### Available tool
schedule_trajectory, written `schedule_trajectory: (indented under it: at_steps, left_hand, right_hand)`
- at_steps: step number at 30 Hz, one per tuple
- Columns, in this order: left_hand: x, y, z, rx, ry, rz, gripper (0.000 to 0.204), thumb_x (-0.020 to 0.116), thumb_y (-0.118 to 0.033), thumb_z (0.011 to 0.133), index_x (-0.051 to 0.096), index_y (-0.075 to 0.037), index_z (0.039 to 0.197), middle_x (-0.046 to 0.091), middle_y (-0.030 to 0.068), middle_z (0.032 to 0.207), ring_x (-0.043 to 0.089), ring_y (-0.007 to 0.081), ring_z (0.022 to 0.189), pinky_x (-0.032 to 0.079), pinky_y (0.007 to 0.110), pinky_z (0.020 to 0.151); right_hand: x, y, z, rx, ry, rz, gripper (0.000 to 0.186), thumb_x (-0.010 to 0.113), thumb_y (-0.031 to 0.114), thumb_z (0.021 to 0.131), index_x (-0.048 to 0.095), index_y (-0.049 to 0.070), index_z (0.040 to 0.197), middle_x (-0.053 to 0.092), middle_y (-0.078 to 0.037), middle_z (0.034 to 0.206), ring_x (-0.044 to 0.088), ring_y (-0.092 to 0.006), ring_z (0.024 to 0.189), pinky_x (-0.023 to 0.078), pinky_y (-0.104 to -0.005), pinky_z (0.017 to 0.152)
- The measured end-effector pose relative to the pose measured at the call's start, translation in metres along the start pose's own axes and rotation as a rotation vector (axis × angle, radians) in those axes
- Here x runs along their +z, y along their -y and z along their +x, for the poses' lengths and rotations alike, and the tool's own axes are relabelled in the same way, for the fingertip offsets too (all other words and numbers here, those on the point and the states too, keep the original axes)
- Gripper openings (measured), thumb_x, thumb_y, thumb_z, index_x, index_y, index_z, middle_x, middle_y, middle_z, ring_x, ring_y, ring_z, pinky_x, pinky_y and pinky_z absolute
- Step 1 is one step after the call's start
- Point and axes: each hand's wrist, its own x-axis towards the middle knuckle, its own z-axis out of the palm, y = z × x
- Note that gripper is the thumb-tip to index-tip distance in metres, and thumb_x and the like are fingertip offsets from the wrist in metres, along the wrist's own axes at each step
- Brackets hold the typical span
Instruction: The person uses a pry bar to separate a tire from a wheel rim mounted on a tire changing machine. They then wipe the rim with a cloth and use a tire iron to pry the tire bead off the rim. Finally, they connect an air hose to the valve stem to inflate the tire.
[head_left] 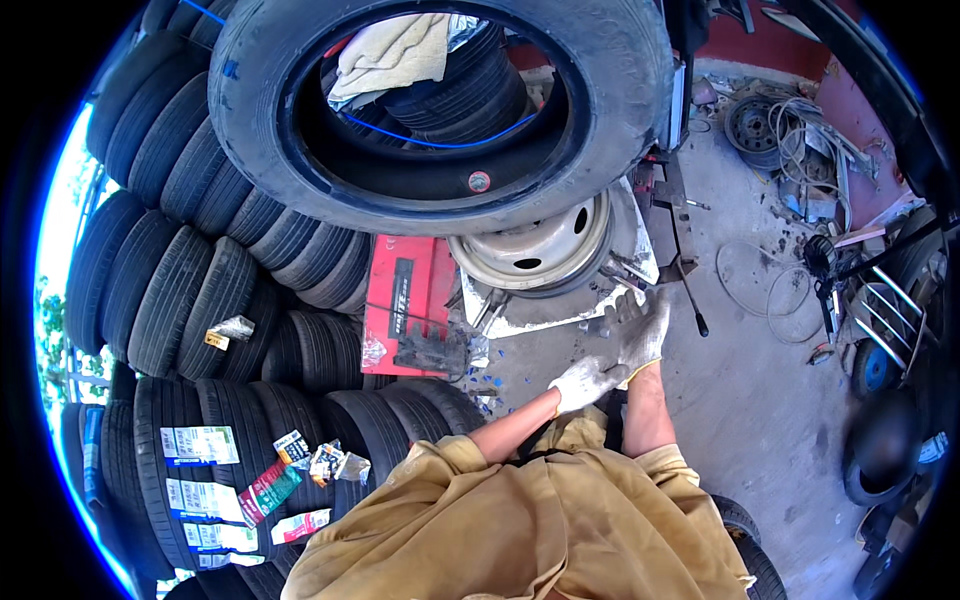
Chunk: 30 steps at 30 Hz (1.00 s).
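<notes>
Left hand [590, 385]: off-white fabric work glove [577, 390], greyish toward the fingers. Right hand [640, 332]: matching off-white fabric work glove [645, 348], grey grime across the fingers, thin yellow edging at the cuff. Bare forearms [515, 427] between gloves and sleeves. Top is a loose, tan-brown cloth work garment [520, 520], creased, darker along the folds. Its tan left sleeve [453, 455] and right sleeve [668, 460] end short of the wrists, edges rumpled.

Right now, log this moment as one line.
right hand: gloved, fingers spread; left hand: gloved, beside right hand; wheel rim: over white platform; tire: overlapping rim in view; red box: left of rim
</notes>
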Motion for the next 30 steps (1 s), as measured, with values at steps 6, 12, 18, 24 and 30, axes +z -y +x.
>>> schedule_trajectory:
  at_steps: [6, 12, 18, 24, 30]
  left_hand:
    - [-0.12, -0.037, -0.04, 0.333, -0.45, 0.027, 0.043, 0.056, -0.039, 0.101, 0.066, 0.001, 0.113, 0.066, 0.0233, 0.106, 0.063, 0.0396, 0.1, 0.049, 0.044, 0.088]
    - [-0.325, -0.118, -0.133, 0.909, -1.397, 0.153, 0.024, 0.064, -0.007, 0.093, 0.065, -0.002, 0.116, 0.069, 0.0128, 0.106, 0.068, 0.0239, 0.097, 0.054, 0.035, 0.086]
    - [-0.511, -0.22, -0.165, 0.923, -1.797, 0.491, 0.035, 0.054, -0.032, 0.103, 0.07, -0.003, 0.112, 0.07, 0.0191, 0.11, 0.068, 0.0361, 0.1, 0.051, 0.042, 0.09]
    - [-0.585, -0.178, -0.12, 0.7, -1.489, 0.941, 0.043, 0.035, -0.028, 0.109, 0.062, -0.01, 0.137, 0.058, 0.017, 0.142, 0.053, 0.0333, 0.133, 0.038, 0.042, 0.116]
    - [-0.571, -0.156, -0.167, 0.434, -1.618, 0.851, 0.063, 0.029, -0.044, 0.107, 0.043, -0.002, 0.152, 0.044, 0.0194, 0.156, 0.036, 0.034, 0.148, 0.024, 0.045, 0.124]
  right_hand:
    - [0.066, 0.022, 0.024, -0.51, 0.037, -0.527, 0.031, 0.063, 0.034, 0.098, 0.066, 0.006, 0.112, 0.066, -0.004, 0.089, 0.059, -0.0137, 0.069, 0.05, -0.0309, 0.059]
    - [0.229, 0.063, -0.032, -1.146, 0.104, -0.685, 0.05, 0.054, 0.038, 0.105, 0.054, 0.002, 0.141, 0.065, -0.013, 0.124, 0.064, -0.0207, 0.109, 0.05, -0.0336, 0.093]
    - [0.284, 0.019, -0.025, -1.676, -0.331, -0.977, 0.058, 0.05, 0.04, 0.105, 0.048, -0.001, 0.145, 0.055, -0.027, 0.14, 0.054, -0.0402, 0.126, 0.04, -0.0437, 0.108]
    - [0.301, 0.031, 0.01, -1.807, -0.356, -0.913, 0.052, 0.04, 0.023, 0.108, 0.034, -0.008, 0.149, 0.047, -0.029, 0.146, 0.045, -0.0382, 0.135, 0.032, -0.04, 0.115]
    - [0.349, 0.038, 0.054, -1.782, -0.212, -0.864, 0.059, 0.038, 0.037, 0.105, 0.039, -0.005, 0.147, 0.046, -0.029, 0.143, 0.046, -0.0422, 0.132, 0.033, -0.0448, 0.113]
